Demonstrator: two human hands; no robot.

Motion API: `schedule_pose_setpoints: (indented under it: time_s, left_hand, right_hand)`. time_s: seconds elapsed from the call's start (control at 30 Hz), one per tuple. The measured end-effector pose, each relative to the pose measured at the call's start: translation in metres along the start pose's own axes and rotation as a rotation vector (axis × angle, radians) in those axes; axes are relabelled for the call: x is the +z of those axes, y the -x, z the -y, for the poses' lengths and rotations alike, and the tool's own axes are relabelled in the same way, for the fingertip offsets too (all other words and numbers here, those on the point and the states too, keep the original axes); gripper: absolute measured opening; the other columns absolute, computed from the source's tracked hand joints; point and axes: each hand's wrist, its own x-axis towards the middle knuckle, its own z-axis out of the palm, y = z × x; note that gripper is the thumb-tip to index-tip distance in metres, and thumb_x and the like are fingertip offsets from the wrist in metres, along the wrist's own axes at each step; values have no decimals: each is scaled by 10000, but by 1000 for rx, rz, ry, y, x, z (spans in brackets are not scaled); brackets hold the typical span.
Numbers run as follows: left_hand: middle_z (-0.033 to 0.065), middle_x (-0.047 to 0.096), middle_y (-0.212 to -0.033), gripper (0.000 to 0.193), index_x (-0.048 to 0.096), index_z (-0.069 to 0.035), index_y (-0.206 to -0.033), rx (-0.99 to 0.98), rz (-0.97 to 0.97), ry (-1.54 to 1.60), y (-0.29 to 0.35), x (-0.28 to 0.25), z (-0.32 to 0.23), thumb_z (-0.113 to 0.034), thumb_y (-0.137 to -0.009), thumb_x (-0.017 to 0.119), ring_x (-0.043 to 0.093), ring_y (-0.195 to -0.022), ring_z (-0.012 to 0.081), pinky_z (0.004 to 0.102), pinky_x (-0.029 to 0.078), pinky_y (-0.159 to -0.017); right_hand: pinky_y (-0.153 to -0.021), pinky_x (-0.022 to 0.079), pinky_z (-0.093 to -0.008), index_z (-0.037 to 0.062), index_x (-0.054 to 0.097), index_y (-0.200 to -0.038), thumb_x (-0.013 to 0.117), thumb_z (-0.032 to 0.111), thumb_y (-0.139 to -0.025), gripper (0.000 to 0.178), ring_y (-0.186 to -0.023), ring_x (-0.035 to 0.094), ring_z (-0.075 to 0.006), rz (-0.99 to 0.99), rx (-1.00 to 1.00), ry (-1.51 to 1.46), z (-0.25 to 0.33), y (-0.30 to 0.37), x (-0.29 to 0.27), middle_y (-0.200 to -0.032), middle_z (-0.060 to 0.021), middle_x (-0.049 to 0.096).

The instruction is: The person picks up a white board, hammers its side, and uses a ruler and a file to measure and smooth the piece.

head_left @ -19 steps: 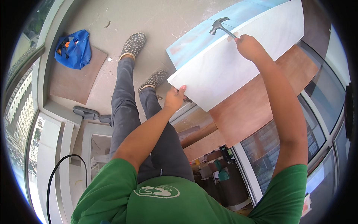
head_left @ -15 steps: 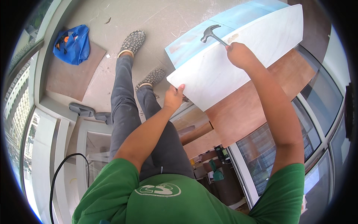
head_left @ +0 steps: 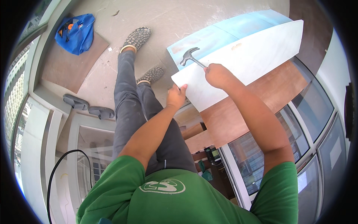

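Observation:
My right hand [head_left: 219,76] is closed round the handle of a metal claw hammer [head_left: 191,56]. Its head hangs over the light blue board near the left end of a long white board [head_left: 253,56]. At that board's near left edge my left hand [head_left: 176,95] grips it, thumb on the upper face, the other fingers partly hidden. The white board is tilted, and a brownish mark shows on its far edge. Behind it lies a light blue panel [head_left: 227,33] with worn patches.
Brown plywood [head_left: 227,117] lies to the right under the white board, beside glazed window frames [head_left: 302,128]. A blue bag [head_left: 80,35] with tools sits on a brown sheet [head_left: 71,69] at far left. Grey slippers [head_left: 76,102] and a black cable [head_left: 56,170] are at the left.
My right hand has brought the hammer leftward and nearer, toward the white board's left end. My left hand keeps its grip on the edge. The whole view has shifted slightly.

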Motion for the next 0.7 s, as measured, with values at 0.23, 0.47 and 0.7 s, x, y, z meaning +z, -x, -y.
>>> schedule_pose_setpoints:
  time_s: [0.23,0.47,0.7]
  left_hand:
    - [286,689,-955,582,556,81,-1152,6,19,-26,3,-6,-6,-474,-979,558,665,-938,463,507,509,-828]
    - [273,694,-1002,600,552,57,-1169,-17,97,-112,3,-17,-14,-515,-989,517,667,-975,442,510,509,-850]
    - [251,702,-1034,621,545,25,-1223,-67,169,-272,1,-28,-26,-546,-980,513,666,-1015,424,510,510,-877]
  right_hand:
    - [-797,545,-445,-5,662,-1074,430,293,-1042,379,-878,696,-352,62,-71,-37,35,19,31,-973,-209,703]
    - [-499,515,-352,-38,541,-1055,412,326,-1057,387,-544,622,-207,264,145,-345,29,17,-2,-755,-127,587]
    - [-464,491,-353,-19,506,-1096,423,291,-1050,325,-515,574,-195,99,253,-365,-29,-23,-52,-738,-106,549]
